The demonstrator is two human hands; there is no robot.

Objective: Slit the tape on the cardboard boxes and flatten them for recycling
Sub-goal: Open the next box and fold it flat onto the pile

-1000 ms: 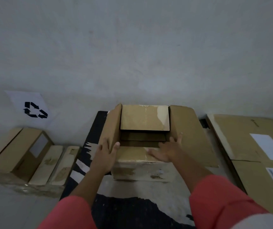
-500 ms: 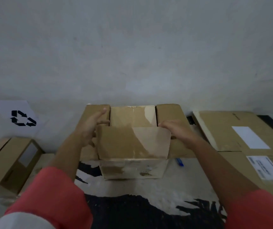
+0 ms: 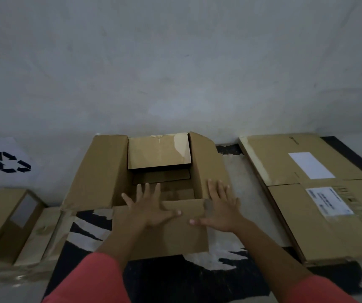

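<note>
1. Markings: a white sheet (image 3: pixel 5 149) on the left carries a black recycling symbol (image 3: pixel 11 162). The stack of flattened boxes (image 3: pixel 285 162) on the right bears a blank white label (image 3: pixel 311 165) and a printed label (image 3: pixel 328 201); its text is too small to read. No writing can be made out on the cardboard box (image 3: pixel 101 171) in the centre.

2. Position: the cardboard box sits on a black-and-white patterned surface (image 3: pixel 197 281), against the wall (image 3: pixel 175 73), between a small windowed box (image 3: pixel 0 215) on the left and the flattened boxes on the right. Its top is open. The left side flap lies spread outward, the right side flap (image 3: pixel 208 162) slopes outward, and the far flap (image 3: pixel 158 152) leans over the opening.

3. Hands: the left hand (image 3: pixel 151 209) and right hand (image 3: pixel 219 212) lie palm-down on the near flap (image 3: pixel 175 237), fingers (image 3: pixel 146 189) straight and spread, gripping nothing. The right hand overlaps the corner at the right side flap.

4. Clearance: bare surface shows in front of the near flap and in a strip between the box and the flattened boxes.

5. Change: half a second ago the near flap stood upright and both hands held the side flaps; now it is folded toward the person
</note>
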